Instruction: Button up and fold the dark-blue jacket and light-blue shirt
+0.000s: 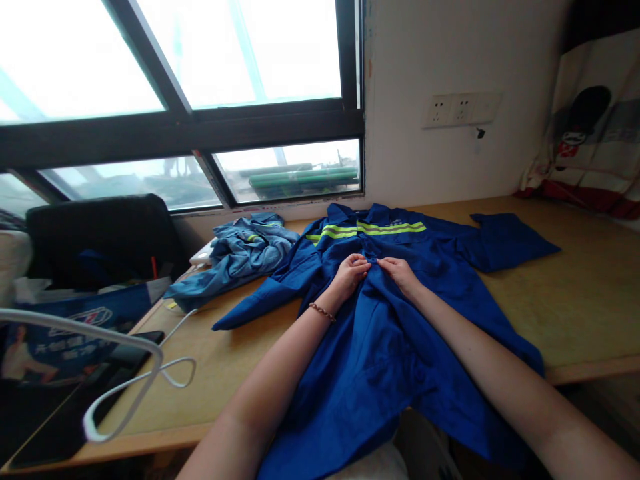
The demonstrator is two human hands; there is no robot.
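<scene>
Pinching the front of a blue jacket (pixel 440 293) at the centre of the frame, the left hand (pixel 350 272) and right hand (pixel 399 272) nearly meet. The jacket lies across a table (pixel 590 293), its yellow-striped chest toward the upper middle; a crumpled lighter-blue garment (pixel 250 250) sits left of it.

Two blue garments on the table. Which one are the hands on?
The dark blue garment, spread out; the left hand and right hand pinch its front. The lighter blue garment lies crumpled to its left, untouched.
</scene>
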